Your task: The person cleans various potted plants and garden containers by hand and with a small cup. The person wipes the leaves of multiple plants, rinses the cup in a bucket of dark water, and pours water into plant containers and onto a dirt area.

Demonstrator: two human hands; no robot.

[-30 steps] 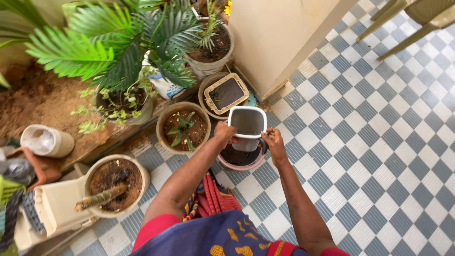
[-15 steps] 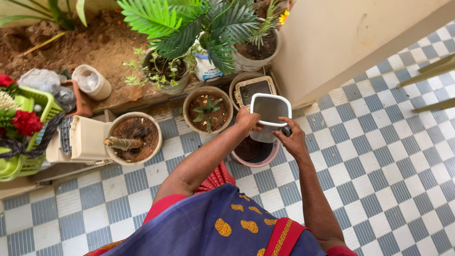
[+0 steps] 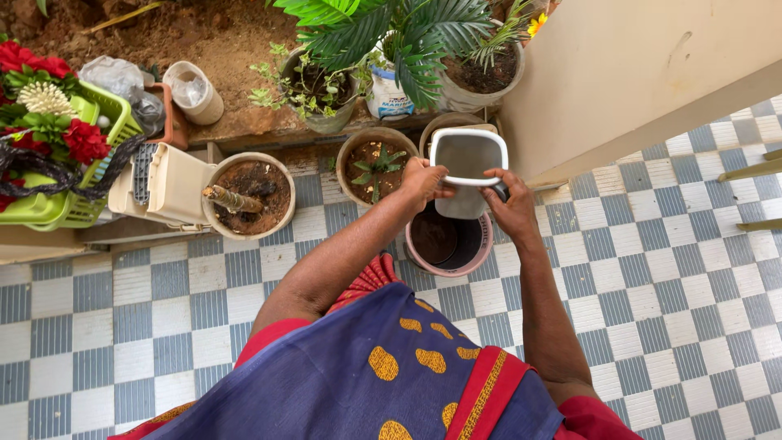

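Observation:
I hold a white, square-mouthed plastic container [image 3: 467,163] above a pink round pot [image 3: 448,262] that has dark soil inside. My left hand [image 3: 423,181] grips the container's left rim. My right hand [image 3: 511,208] grips its right side near a dark handle. The container looks empty inside and stands roughly upright. The pink pot sits on the checkered floor right under it.
Several plant pots line the soil bed: a brown pot with a small succulent [image 3: 375,167], a cream pot with a cut stem [image 3: 249,194], palms [image 3: 391,33]. A green basket with red flowers [image 3: 49,147] and a beige box [image 3: 159,186] stand left. A cream wall [image 3: 635,73] rises right.
The view has shifted to the right and down, so the pots and basket now sit further in frame. Both hands keep hold of the white container, which stays over the pink pot.

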